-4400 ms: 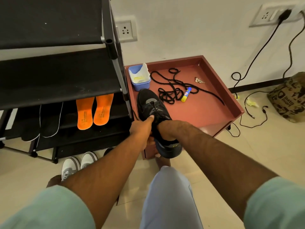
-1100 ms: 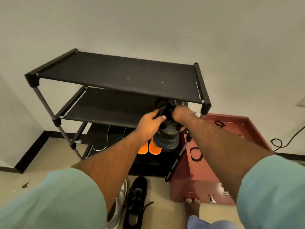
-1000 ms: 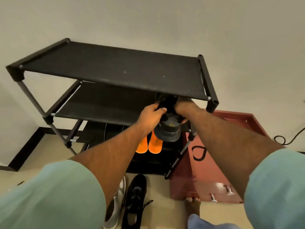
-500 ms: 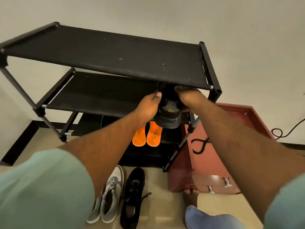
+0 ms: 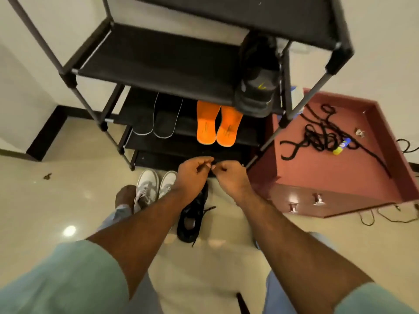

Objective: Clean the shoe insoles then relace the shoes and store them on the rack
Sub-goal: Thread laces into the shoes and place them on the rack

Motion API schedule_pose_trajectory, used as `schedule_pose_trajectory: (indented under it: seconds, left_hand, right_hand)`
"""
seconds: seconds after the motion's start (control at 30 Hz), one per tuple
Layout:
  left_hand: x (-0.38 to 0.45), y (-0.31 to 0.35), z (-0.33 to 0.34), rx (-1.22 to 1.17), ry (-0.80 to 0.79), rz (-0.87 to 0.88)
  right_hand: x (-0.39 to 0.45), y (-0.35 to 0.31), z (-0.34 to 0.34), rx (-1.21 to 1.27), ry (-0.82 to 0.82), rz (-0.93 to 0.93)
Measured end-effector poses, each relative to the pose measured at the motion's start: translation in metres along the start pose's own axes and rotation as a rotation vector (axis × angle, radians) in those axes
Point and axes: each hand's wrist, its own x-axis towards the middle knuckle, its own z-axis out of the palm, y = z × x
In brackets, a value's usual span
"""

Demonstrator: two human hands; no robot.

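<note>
Now one black sneaker [image 5: 257, 87] sits heel-out on the rack [image 5: 158, 71], its mate [image 5: 192, 214] on the floor below both hands: left [image 5: 192, 175], right [image 5: 229, 177], fingers loosely curled, holding nothing.

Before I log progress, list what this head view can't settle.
- Black shoe on the rack: its laces are hidden under the top shelf.
- Floor shoe: toe is covered by the left hand.
- Right hand: motion blur, so any grip is unclear.
</note>
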Motion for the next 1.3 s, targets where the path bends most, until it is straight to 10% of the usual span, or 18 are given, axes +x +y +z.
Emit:
schedule_pose_trajectory:
  seconds: [0.37, 0.73, 1.3]
  left_hand:
    - [0.017, -0.219, 0.019, 0.473, -0.384, -0.649]
    - [0.053, -0.309, 0.079, 0.381, -0.198, -0.772]
    - [-0.062, -0.112, 0.023, 0.311, -0.267, -0.402]
  right_hand:
    - [0.083, 0.126, 0.123, -0.326, -0.396, 0.316]
    - [0.122, 0.219, 0.236, -0.476, -0.399, 0.486]
    - [-0.039, 0.085, 0.064, -0.523, -0.203, 0.072]
